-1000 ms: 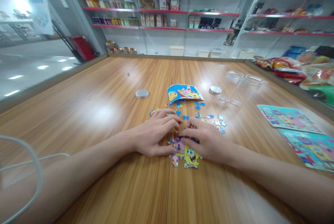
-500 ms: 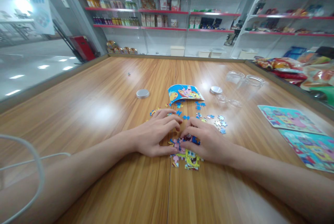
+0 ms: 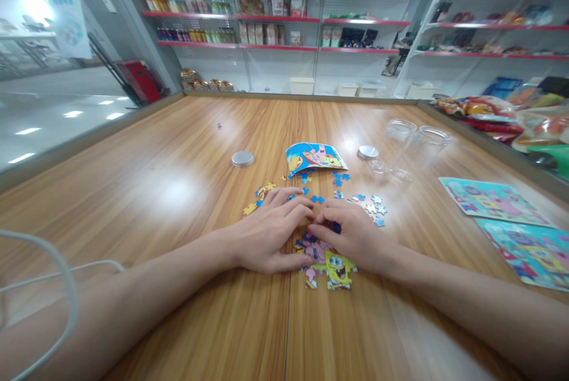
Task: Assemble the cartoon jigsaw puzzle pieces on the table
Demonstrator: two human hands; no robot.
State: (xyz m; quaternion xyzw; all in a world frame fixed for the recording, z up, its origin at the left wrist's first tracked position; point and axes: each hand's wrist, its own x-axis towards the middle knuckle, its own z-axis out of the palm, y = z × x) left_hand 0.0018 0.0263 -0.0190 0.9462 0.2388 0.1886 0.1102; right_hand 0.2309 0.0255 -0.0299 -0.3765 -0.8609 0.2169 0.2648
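I read both hands as pressing down rather than gripping; the left hand (image 3: 271, 233) lies low on the table (image 3: 178, 191), fingers slightly apart and stretched over the upper edge of the joined puzzle section (image 3: 331, 267), thumb flat on the wood, probably to hold it in place; the right hand (image 3: 351, 233) meets it fingertip to fingertip, fingers bent and close together, and I cannot tell whether a piece sits beneath them. The loose pieces (image 3: 371, 206) lie scattered just beyond the hands, within easy reach; the reference picture (image 3: 315, 157) lies behind them, between two metal lids (image 3: 242, 159); clear jars (image 3: 418, 139) lie further right. The puzzle shows SpongeBob and Patrick; I can read no lettering anywhere, the shelf packages (image 3: 275, 13) being too blurred.
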